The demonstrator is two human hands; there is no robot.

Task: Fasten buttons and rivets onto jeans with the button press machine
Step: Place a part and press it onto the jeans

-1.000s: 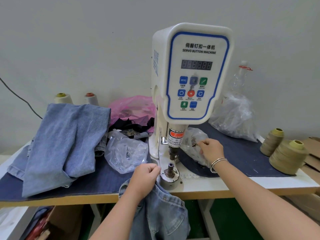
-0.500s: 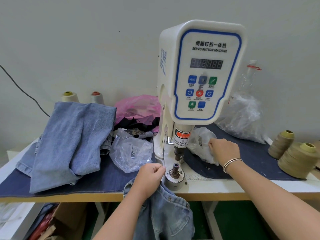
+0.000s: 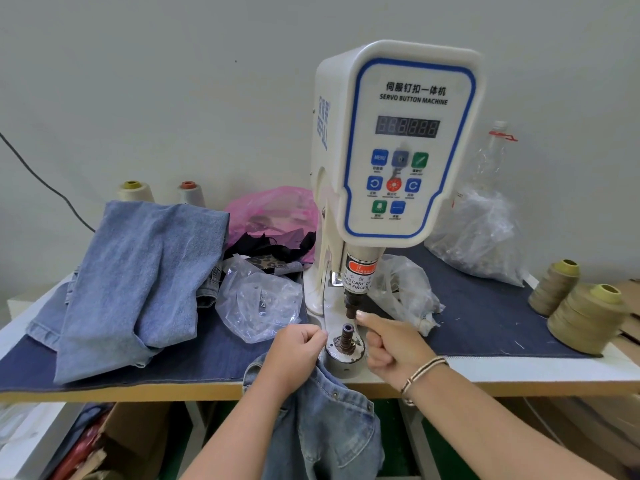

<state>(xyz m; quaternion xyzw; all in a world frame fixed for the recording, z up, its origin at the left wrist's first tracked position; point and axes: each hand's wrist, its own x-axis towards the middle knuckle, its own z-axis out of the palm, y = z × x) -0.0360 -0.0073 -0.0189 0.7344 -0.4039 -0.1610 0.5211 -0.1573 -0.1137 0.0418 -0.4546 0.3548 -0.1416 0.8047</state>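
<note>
Head view: right hand has left the clear bag and now reaches up beside the press head, fingertips pinched, likely on a small button I cannot make out. Loading seems next. Left hand grips the faded jeans, which hang off the table edge below the lower die.

White table: navy cloth, button machine, thread cones.
</note>
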